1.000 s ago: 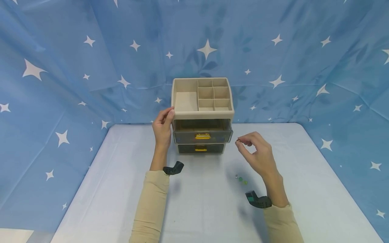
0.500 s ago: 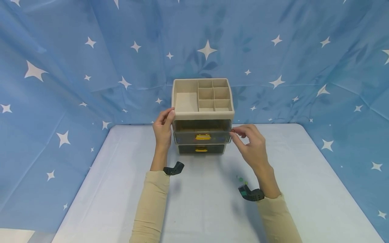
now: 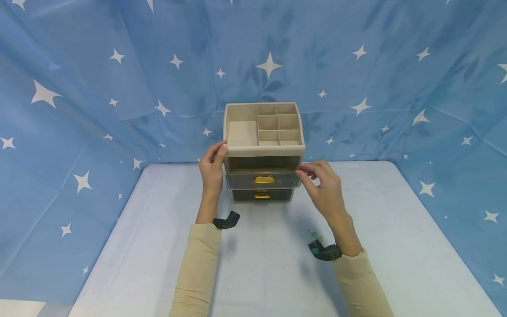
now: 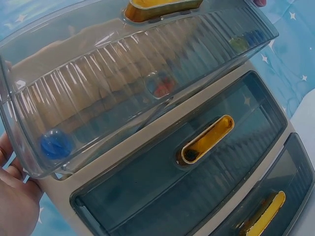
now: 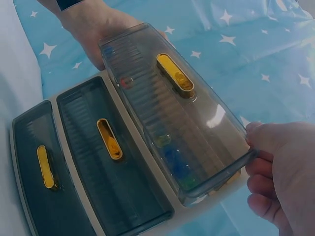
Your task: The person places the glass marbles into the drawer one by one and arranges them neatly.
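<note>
A cream desktop organizer stands at the table's back, its smoky clear top drawer pulled out. My left hand grips the organizer's left side, thumb toward the front. My right hand is at the drawer's right front corner, thumb and forefinger pinching a small reddish marble, mostly hidden by the fingertips. Through the drawer wall, the left wrist view shows a blue marble and a red marble. More blue and green marbles lie at the drawer's right end in the right wrist view.
Several small glass marbles lie on the white tabletop, near the right wrist camera. Below the pulled-out drawer are two closed drawers with gold handles. The organizer's top has open compartments. Blue star-printed cloth hangs around the table.
My right hand has moved left and slightly away from me, from beside the organizer to the drawer's right edge, still pinching the marble. The left hand keeps its place.
</note>
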Motion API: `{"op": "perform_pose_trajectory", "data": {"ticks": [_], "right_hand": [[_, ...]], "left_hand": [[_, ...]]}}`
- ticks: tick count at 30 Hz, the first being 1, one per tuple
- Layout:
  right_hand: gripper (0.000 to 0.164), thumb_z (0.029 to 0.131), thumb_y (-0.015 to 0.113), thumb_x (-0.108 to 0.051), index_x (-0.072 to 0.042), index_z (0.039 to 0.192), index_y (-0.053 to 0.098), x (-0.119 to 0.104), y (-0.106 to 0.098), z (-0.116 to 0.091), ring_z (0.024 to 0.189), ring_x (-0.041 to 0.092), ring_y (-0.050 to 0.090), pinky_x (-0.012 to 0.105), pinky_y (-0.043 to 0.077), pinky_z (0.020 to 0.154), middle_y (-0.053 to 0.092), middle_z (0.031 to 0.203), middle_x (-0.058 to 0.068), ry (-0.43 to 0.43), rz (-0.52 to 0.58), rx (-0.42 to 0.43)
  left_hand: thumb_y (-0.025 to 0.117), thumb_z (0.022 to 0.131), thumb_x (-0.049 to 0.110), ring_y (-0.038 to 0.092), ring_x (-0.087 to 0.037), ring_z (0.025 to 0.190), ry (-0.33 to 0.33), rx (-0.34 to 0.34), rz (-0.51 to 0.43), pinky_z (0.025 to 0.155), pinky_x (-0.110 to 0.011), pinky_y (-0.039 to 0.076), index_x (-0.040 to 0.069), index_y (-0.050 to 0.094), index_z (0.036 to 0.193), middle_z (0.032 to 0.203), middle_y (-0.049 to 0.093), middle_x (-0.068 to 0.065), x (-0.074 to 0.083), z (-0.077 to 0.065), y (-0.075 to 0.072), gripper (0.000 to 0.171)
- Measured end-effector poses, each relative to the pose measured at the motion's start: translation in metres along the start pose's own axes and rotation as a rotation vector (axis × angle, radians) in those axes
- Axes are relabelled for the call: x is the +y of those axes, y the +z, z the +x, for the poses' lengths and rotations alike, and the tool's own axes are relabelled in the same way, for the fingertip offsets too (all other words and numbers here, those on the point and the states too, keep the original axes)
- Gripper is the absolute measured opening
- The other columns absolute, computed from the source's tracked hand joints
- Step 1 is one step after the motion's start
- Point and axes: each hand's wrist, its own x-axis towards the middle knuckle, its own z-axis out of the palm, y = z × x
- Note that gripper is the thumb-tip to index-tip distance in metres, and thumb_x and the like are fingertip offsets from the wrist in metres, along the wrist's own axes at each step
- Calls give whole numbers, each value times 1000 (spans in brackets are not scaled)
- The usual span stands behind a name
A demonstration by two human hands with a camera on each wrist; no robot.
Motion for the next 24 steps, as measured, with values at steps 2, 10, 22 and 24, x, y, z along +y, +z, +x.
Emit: {"op": "perform_pose_trajectory", "data": {"ticks": [2, 10, 22, 24], "right_hand": [[19, 85, 77, -2, 3, 102, 73, -1, 0, 0, 84, 20, 62, 13, 45, 75, 68, 96, 12, 3, 4, 0], [19, 85, 77, -2, 2, 104, 74, 0, 1, -1, 83, 20, 63, 17, 47, 72, 69, 94, 11, 6, -18, 0], [20, 86, 77, -5, 1, 105, 74, 0, 0, -2, 84, 19, 62, 14, 47, 74, 68, 95, 11, 27, -31, -22], [20, 86, 77, -5, 2, 105, 74, 0, -1, -2, 83, 19, 62, 15, 47, 74, 68, 95, 11, 24, -34, -24]], "left_hand": [[68, 94, 14, 53, -6, 75, 1, 0, 3, 67, -21, 42, 22, 77, 103, 94, 71, 10, 1, -1, 0, 15], [65, 95, 11, 55, -6, 77, -18, 4, 1, 69, -20, 43, 21, 78, 103, 95, 72, 11, 1, -1, 0, 18], [69, 92, 19, 53, -5, 75, 8, 12, 5, 67, -20, 43, 20, 78, 104, 93, 72, 11, -1, -1, 0, 15], [69, 92, 21, 54, -5, 76, 9, 7, 9, 68, -19, 43, 21, 77, 104, 94, 72, 11, -2, -1, 0, 15]]}}
